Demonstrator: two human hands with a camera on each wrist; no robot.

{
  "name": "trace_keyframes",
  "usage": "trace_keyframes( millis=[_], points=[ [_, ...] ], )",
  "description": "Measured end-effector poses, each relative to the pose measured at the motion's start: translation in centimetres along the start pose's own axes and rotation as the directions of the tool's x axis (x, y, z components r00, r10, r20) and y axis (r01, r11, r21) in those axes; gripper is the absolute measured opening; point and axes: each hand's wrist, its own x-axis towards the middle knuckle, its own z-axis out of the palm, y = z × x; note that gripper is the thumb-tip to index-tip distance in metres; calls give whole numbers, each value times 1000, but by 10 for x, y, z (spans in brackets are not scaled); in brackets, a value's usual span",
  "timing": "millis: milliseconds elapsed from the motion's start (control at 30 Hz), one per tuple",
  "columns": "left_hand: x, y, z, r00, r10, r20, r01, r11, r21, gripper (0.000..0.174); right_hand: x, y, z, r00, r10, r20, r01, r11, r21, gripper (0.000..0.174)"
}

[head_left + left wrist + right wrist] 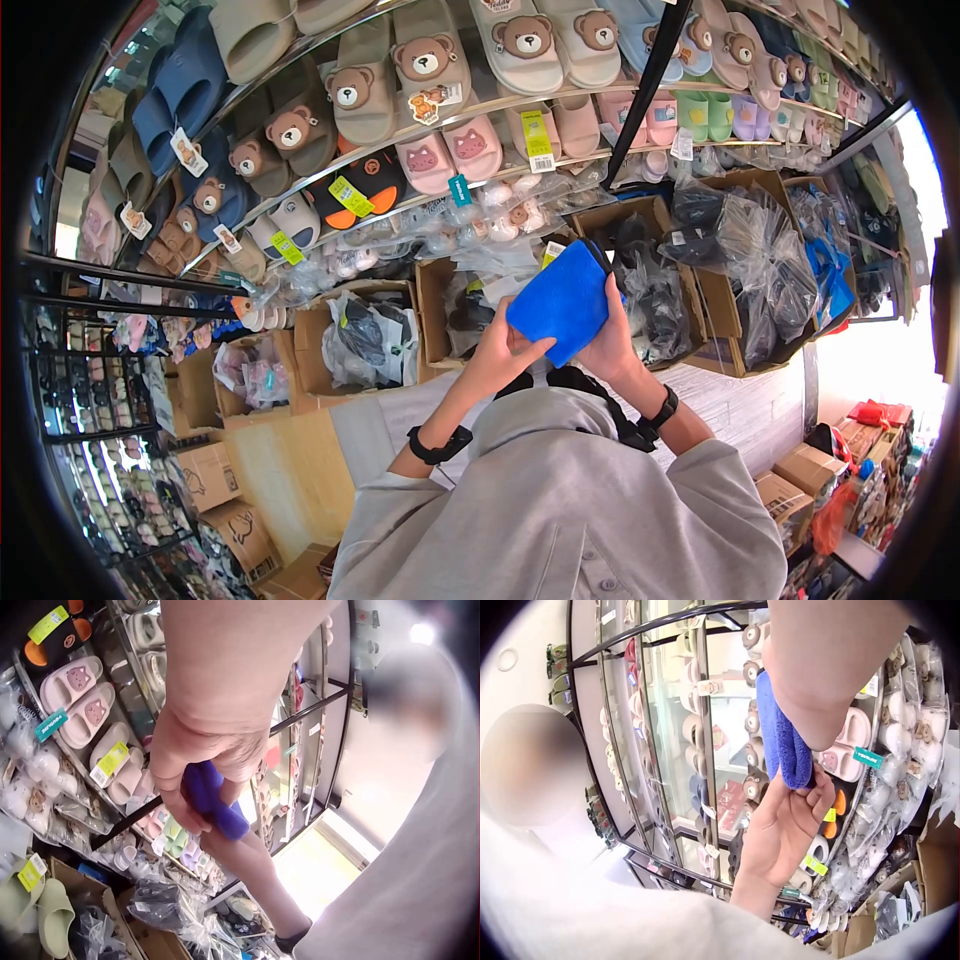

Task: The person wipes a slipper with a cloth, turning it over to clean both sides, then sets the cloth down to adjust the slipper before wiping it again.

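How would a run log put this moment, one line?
left hand: holds blue cloth | right hand: holds blue cloth | blue cloth: folded | ahead: shelved bear slippers | below: cardboard boxes

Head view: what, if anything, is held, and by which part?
A folded blue cloth, held at opposite sides by the left hand and right hand.

— Where is the light strongest?
— Far right of the blue cloth in the head view, where white glare burns out detail; black fisheye borders ring it.
— And the wrist views?
— Hazier: a lamp flares above and right of the cloth in the left one, and round blurs smear both.
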Motion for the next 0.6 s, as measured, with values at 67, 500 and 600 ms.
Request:
trace_keyframes(
  millis=[67, 500, 600],
  points=[
    [3, -8, 7, 998, -48, 29, 49, 998, -46, 66, -4, -4, -9, 999, -6, -42, 6, 1000, -6, 80],
    [33, -75, 88, 981, -191, 20, 186, 923, -336, 71, -28, -45, -79, 953, -108, -282, 107, 994, -16, 80],
    [41, -85, 105, 968, -251, 20, 240, 898, -370, 67, -35, -50, -89, 935, -100, -340, 59, 990, -127, 79]
  ],
)
